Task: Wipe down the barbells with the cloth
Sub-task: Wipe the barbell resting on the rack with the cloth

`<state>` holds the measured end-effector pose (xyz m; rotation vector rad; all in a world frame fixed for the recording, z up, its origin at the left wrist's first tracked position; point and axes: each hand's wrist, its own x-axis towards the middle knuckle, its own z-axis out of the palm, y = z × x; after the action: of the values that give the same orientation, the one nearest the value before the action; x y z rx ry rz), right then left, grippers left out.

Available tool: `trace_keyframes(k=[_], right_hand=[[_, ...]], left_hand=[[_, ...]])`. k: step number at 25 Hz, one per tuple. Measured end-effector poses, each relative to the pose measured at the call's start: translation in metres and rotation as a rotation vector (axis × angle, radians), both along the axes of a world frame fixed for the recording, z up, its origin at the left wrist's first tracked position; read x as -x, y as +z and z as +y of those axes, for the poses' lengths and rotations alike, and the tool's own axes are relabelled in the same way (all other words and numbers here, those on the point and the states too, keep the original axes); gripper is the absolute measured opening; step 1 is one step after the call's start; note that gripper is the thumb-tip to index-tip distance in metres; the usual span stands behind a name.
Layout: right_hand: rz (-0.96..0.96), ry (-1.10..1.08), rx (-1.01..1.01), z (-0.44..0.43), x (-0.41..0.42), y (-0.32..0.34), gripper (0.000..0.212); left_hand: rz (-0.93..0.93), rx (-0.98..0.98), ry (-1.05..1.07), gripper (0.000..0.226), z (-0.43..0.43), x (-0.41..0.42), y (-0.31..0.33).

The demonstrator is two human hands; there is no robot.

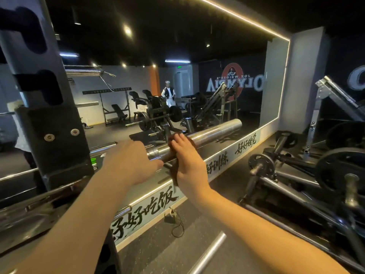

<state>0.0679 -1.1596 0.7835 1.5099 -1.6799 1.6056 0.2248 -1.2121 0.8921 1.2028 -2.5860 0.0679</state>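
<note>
In front of the mirror, the barbell lies on the rack. The right hand curls a dark cloth round its chrome sleeve, and the left hand grips the bar just beside it.

Both forearms reach forward, left hand curled on the barbell, right hand gripping the cloth.
</note>
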Motion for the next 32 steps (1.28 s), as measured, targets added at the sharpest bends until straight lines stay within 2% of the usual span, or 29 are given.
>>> trace_keyframes(k=[2,4,5,8,9,10,12,15,17,20,23,26,29,32], right_hand=[[0.132,0.119,-0.01,0.004,0.002,-0.003,0.064],[0.138,0.142,-0.045,0.008,0.039,0.004,0.058],[0.06,0.105,-0.075,0.011,0.059,0.009,0.057],[-0.355,-0.095,-0.154,0.02,0.115,0.032,0.06],[-0.41,-0.184,-0.169,0.02,0.124,0.038,0.056],[-0.395,-0.26,-0.187,0.018,0.121,0.044,0.051],[-0.267,-0.267,-0.22,0.012,0.092,0.052,0.043],[0.045,-0.086,-0.227,0.01,0.027,0.039,0.052],[0.131,-0.001,-0.225,0.012,0.028,0.039,0.057],[0.022,-0.032,-0.324,0.018,0.085,0.047,0.053],[-0.231,-0.208,-0.345,0.028,0.164,0.057,0.043],[-0.364,-0.36,-0.401,0.022,0.218,0.068,0.033],[-0.398,-0.432,-0.417,0.014,0.218,0.076,0.024],[-0.321,-0.279,-0.377,0.015,0.156,0.07,0.037]], left_hand=[[-0.028,0.158,0.019,0.063,0.003,0.006,0.0],[-0.017,0.278,0.004,0.064,0.009,0.013,0.001],[0.003,0.279,-0.006,0.062,0.01,0.015,0.002],[0.018,0.288,-0.009,0.056,0.011,0.017,0.0],[0.008,0.312,-0.015,0.052,0.012,0.016,0.0],[0.004,0.327,-0.019,0.05,0.014,0.016,-0.001],[0.018,0.33,-0.026,0.046,0.017,0.018,-0.001],[0.03,0.313,-0.013,0.046,0.021,0.019,0.0],[0.022,0.316,-0.006,0.047,0.021,0.02,0.001],[0.036,0.297,-0.026,0.044,0.02,0.021,0.003],[0.033,0.287,-0.044,0.045,0.019,0.02,0.003],[0.036,0.29,-0.049,0.045,0.018,0.019,0.004],[0.042,0.283,-0.059,0.043,0.017,0.018,0.003],[0.061,0.28,-0.057,0.044,0.015,0.016,0.001]])
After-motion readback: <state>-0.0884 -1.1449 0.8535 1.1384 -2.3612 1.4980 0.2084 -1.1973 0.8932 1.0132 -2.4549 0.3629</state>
